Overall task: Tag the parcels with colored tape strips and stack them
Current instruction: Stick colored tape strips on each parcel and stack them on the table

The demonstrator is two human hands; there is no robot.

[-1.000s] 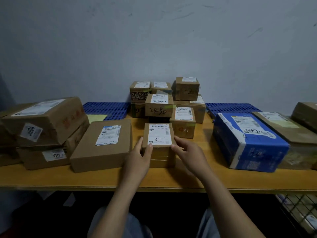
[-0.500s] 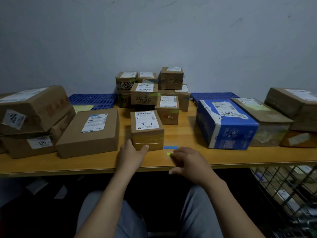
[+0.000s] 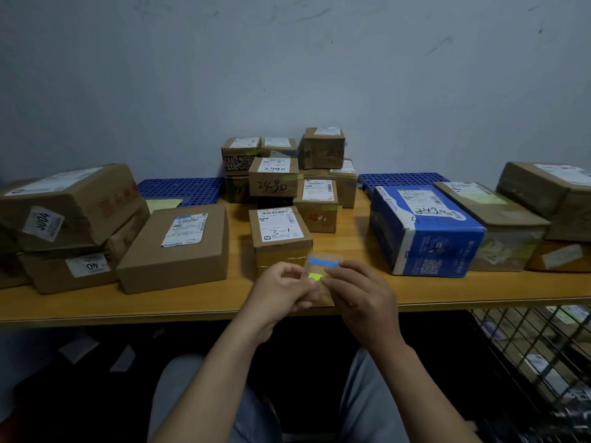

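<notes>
Holding together just above the front edge of the surface (image 3: 96, 302), both forearms rise from the lap and converge. Left hand (image 3: 281, 289): fingers curled, thumb and forefinger pinching the left side of a clear sheet (image 3: 326, 270). Right hand (image 3: 361, 298): pinching the sheet's lower right side, knuckles up. The sheet is tilted up toward the camera, with the blue strip (image 3: 323, 262) stuck across its top and the green strip (image 3: 315, 276) lower. The left fingertips meet the green strip's end, but I can't tell if they grip the strip or only the sheet.

Just behind the hands is the parcel marked 3-1 (image 3: 279, 231), upright, label on top, not touched. The flat brown parcel (image 3: 179, 247) sits just to its left across a narrow gap. The blue box (image 3: 425, 231) is to the right across a wider bare lane. A bare band of surface runs along the front edge on both sides of the hands.

A left stack (image 3: 64, 212) and right parcels (image 3: 511, 219) crowd the ends. A wire basket (image 3: 543, 346) sits below right. The back stack (image 3: 275, 177) stands by the wall between blue mats (image 3: 182, 191).
</notes>
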